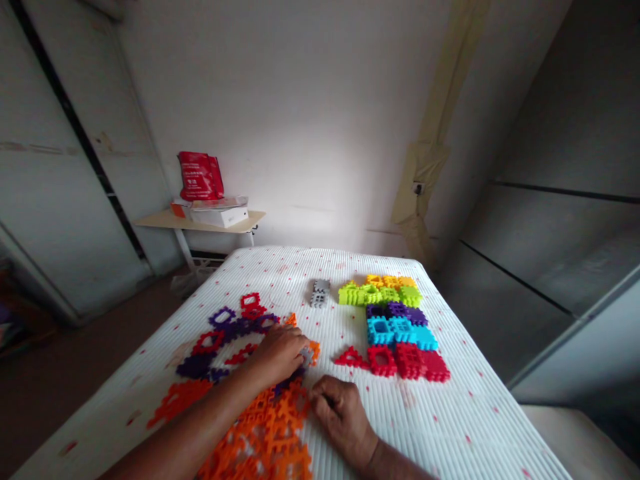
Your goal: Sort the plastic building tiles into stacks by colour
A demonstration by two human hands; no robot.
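My left hand (283, 352) reaches over the loose pieces, fingers curled down and closed around a grey interlocking plastic piece (306, 357), partly covered by the fingertips. Beside it lies an orange piece (314, 352). My right hand (343, 415) rests on the mattress as a loose fist, with nothing showing in it. Close to its knuckles is the edge of a big heap of orange pieces (265, 433), under my left forearm. Purple pieces (195, 366) and red pieces (207, 343) lie scattered left of my left hand.
Stacks stand at the right on the mattress (480, 427): red (410, 361), light blue (401, 329), purple (399, 310), green (370, 294) and yellow (391, 281). A small grey stack (320, 292) stands farther back. Behind are a side table (155, 219) with a red bag (197, 177), and a wall.
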